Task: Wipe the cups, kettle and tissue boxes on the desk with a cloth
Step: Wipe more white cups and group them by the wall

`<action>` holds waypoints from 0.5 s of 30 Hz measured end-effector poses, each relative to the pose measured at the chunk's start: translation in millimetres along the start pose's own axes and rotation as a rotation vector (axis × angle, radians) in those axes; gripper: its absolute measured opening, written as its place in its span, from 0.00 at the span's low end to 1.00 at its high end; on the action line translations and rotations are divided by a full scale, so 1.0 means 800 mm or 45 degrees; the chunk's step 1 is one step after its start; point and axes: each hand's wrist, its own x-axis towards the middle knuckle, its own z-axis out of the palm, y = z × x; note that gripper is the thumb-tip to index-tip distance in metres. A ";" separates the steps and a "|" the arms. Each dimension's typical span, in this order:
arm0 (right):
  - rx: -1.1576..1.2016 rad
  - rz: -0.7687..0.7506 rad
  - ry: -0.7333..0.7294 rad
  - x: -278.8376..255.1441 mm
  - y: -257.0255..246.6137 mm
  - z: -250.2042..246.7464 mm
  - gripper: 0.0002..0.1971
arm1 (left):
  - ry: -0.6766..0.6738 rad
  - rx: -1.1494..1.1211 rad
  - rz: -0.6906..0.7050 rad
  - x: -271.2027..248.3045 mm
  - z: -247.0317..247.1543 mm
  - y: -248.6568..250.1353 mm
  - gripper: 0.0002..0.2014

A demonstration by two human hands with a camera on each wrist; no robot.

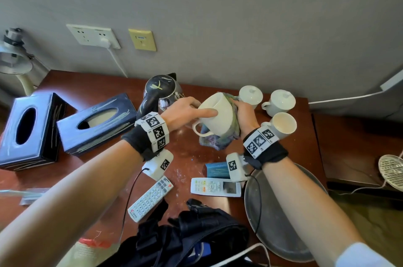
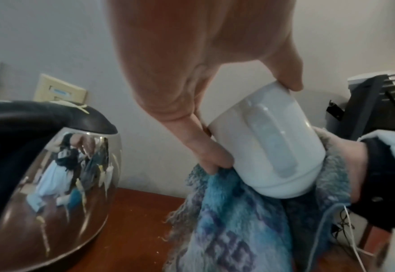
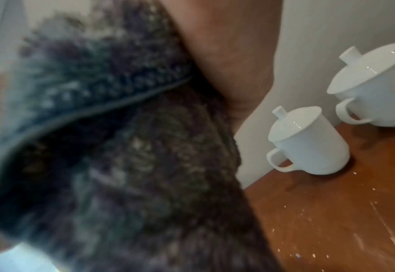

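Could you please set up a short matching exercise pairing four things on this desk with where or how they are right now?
Things:
1. mug
2. cloth
3. kettle
4. open cup

States:
A. standing lidless by the right wrist
B. pressed on the mug by the right hand
C. held tilted by the left hand
D. standing behind the left hand

Pairs: 1-C, 2-B, 3-D, 4-A

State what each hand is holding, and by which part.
The left hand grips the tilted white cup at its rim end. The right hand holds the cloth cupped around the cup's base.
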 end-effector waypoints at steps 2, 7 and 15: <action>0.001 0.075 -0.085 0.010 0.004 0.000 0.11 | -0.031 -0.081 -0.026 -0.002 0.002 0.001 0.28; -0.147 -0.044 -0.021 0.003 0.000 0.010 0.15 | 0.010 -0.162 -0.025 -0.001 0.005 0.002 0.18; -0.480 -1.179 0.184 -0.044 0.025 0.018 0.20 | 0.108 -0.449 -0.093 0.002 0.008 0.000 0.23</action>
